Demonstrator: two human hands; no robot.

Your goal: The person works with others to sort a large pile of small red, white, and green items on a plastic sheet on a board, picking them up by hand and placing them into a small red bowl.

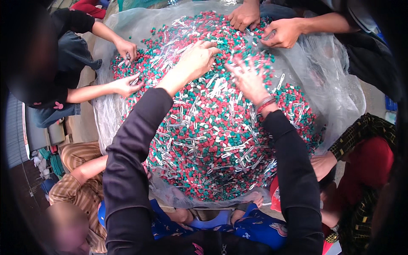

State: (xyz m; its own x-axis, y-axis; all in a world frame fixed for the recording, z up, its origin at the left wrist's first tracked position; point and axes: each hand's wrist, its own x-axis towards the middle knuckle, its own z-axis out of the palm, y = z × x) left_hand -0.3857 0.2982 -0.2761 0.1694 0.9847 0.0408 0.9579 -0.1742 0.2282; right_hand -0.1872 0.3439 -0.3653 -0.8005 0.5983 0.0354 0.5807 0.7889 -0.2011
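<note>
A broad heap of small red, green and white pebble-like pieces [204, 157] lies before me on a sheer white mesh sheet [335, 80]. Slim whitish loops [217, 88], shaped like long pins or clips, are scattered through it. My left hand [194, 61] rests over the far middle of the heap, palm down, its fingers reaching right and slightly apart; I see nothing held in it. To its right is my right hand [250, 80], with a reddish bracelet at the wrist. Its spread fingers are smeared by motion, and blurred pieces surround them.
At the left, a person's hands [127, 85] hold slim pieces at the heap's edge. Another person's hands [282, 33] work at the far right. Other people sit close on both near sides, with a hand [323, 163] by the right edge.
</note>
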